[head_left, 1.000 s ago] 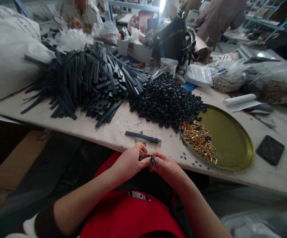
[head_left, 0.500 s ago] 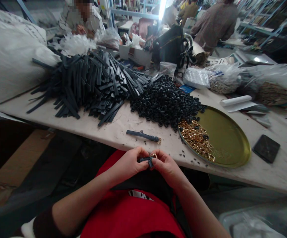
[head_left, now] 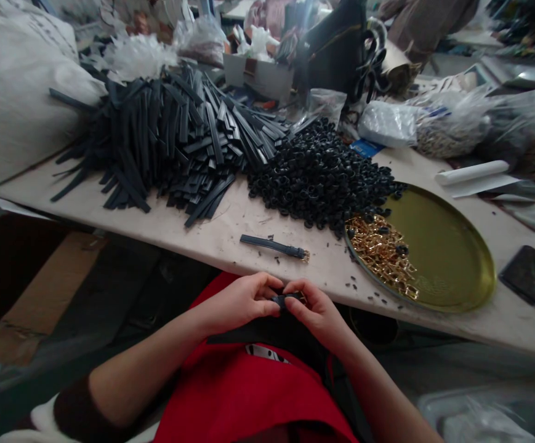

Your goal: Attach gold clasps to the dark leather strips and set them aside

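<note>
Just off the table's front edge, my left hand (head_left: 253, 298) and my right hand (head_left: 308, 304) both pinch a short dark strap (head_left: 282, 299) with a gold buckle at its right end, mostly covered by the fingers. On the table beyond them lies another dark strap (head_left: 271, 246) with a gold buckle. Farther back are a heap of small black loops (head_left: 325, 175) and a pile of long dark strips (head_left: 156, 129). To the right, a round gold-coloured tray (head_left: 452, 246) holds many gold buckles (head_left: 382, 252) at its left side.
A large white sack (head_left: 18, 98) stands at the left. Plastic bags (head_left: 454, 126), a white paper roll (head_left: 473, 172) and a black bag (head_left: 336, 49) lie toward the back. A dark flat square object (head_left: 530, 275) is at the right.
The view has tilted down and shifted. The buckle and strap between my fingers have turned and are more covered; the strap's hanging end no longer shows.
</note>
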### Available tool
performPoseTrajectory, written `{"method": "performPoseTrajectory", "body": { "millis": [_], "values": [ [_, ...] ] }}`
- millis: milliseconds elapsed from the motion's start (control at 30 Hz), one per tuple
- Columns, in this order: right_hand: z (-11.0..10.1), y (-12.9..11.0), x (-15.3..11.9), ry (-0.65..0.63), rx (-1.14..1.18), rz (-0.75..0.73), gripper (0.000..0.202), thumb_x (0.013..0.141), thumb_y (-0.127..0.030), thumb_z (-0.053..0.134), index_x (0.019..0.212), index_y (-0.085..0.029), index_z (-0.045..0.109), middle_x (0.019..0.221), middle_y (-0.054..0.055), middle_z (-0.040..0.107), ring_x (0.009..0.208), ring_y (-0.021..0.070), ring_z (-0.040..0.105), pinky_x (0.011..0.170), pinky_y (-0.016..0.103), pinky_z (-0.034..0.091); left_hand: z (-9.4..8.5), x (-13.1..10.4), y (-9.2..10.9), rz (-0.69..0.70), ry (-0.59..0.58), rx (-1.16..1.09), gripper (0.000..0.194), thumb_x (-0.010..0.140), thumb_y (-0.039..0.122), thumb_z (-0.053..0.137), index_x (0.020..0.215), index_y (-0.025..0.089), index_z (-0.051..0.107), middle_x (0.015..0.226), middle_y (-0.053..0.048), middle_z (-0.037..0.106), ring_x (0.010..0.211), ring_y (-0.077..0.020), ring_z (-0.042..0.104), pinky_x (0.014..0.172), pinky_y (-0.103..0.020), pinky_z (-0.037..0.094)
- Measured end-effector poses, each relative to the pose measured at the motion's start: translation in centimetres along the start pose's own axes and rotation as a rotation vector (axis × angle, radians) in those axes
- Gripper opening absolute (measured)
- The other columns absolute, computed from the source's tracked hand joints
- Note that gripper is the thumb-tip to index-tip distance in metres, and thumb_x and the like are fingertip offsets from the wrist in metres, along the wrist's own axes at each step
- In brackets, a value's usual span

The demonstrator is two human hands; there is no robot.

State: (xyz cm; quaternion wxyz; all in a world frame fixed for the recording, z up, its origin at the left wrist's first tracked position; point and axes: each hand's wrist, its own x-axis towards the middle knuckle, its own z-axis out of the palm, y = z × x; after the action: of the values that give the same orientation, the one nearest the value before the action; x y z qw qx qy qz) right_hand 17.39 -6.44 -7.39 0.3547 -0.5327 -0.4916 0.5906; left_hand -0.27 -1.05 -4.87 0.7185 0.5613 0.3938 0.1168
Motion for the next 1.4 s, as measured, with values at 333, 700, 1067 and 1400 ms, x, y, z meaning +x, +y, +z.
{"method": "performPoseTrajectory", "body": {
  "millis": [333, 700, 1067, 1400],
  "values": [
    [0.9, 1.1, -0.5, -0.030, -0.365, -0.162, 0.010, 0.084, -0.022, 0.044, 0.090, -0.021, 0.052, 0.084, 0.002, 0.058, 0.078, 0.0144, 0.054, 0.070, 0.027, 0.042, -0.3, -0.7, -0.9, -0.333, -0.025, 0.066, 0.015, 0.073, 0.028, 0.055, 0.074, 0.014, 0.057, 0.058, 0.002, 0.061, 0.050, -0.0101, 0.057, 0.047, -0.019, 0.044],
    [1.2, 1.6, -2.0, -0.162, -0.548, -0.297, 0.011, 0.084, -0.017, 0.040, 0.085, -0.020, 0.051, 0.076, 0.002, 0.055, 0.069, 0.0138, 0.051, 0.062, 0.025, 0.042, 1.3, -2.1, -1.5, -0.244, -0.035, 0.215, 0.017, 0.074, 0.025, 0.049, 0.079, 0.014, 0.062, 0.066, -0.001, 0.067, 0.059, -0.0126, 0.061, 0.051, -0.019, 0.044],
    [2.7, 4.0, -4.3, 0.123, -0.392, -0.316, 0.016, 0.088, -0.027, 0.035, 0.099, -0.021, 0.045, 0.084, 0.003, 0.058, 0.073, 0.0143, 0.058, 0.065, 0.025, 0.047, 2.2, -3.1, -1.3, -0.172, -0.090, 0.472, 0.030, 0.080, 0.039, 0.044, 0.078, 0.015, 0.061, 0.066, 0.000, 0.063, 0.056, -0.0119, 0.055, 0.049, -0.019, 0.036],
    [3.5, 4.5, -4.7, 0.119, -0.503, -0.428, 0.019, 0.087, -0.022, 0.034, 0.101, -0.021, 0.046, 0.087, 0.006, 0.060, 0.079, 0.0169, 0.059, 0.069, 0.029, 0.048, 3.2, -2.8, -2.8, 0.023, -0.054, 0.783, 0.027, 0.085, 0.032, 0.040, 0.081, 0.016, 0.062, 0.079, -0.004, 0.067, 0.069, -0.0156, 0.058, 0.058, -0.021, 0.035]
  ]
}}
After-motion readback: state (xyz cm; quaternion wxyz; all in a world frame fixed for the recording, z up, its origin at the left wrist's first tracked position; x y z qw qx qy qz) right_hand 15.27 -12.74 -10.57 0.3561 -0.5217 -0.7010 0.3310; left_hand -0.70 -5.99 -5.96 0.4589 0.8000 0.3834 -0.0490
